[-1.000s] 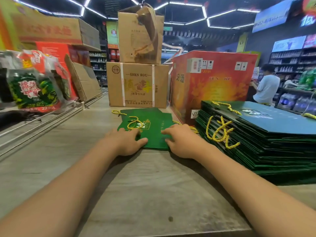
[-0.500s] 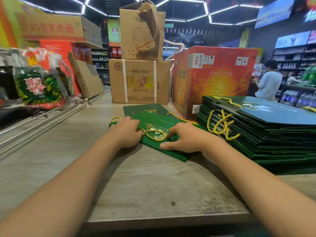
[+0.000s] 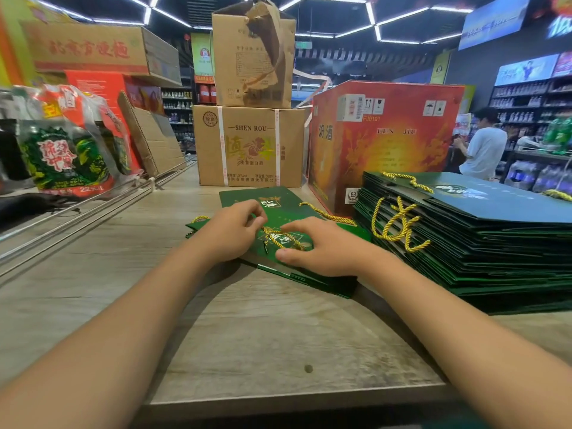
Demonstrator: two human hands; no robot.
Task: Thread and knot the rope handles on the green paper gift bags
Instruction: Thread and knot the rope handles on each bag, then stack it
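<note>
- The scene is lit from above by thin white strip lights [image 3: 337, 1] arranged in hexagons on a dark ceiling.
- The pale wood-grain bench [image 3: 253, 342] is evenly and brightly lit; soft shadows are cast beneath both forearms and under the flat green paper bag [image 3: 309, 274].
- Mild glare is seen on the clear plastic-wrapped package [image 3: 66, 144] at the left.
- Straight lines are bent toward the edges by the wide-angle lens.
- Distant shop shelves [image 3: 523, 103] are rendered soft and dim.

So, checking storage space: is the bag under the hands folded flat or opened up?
Folded flat: the green bag lies thin on the counter, layered edges showing.
</note>
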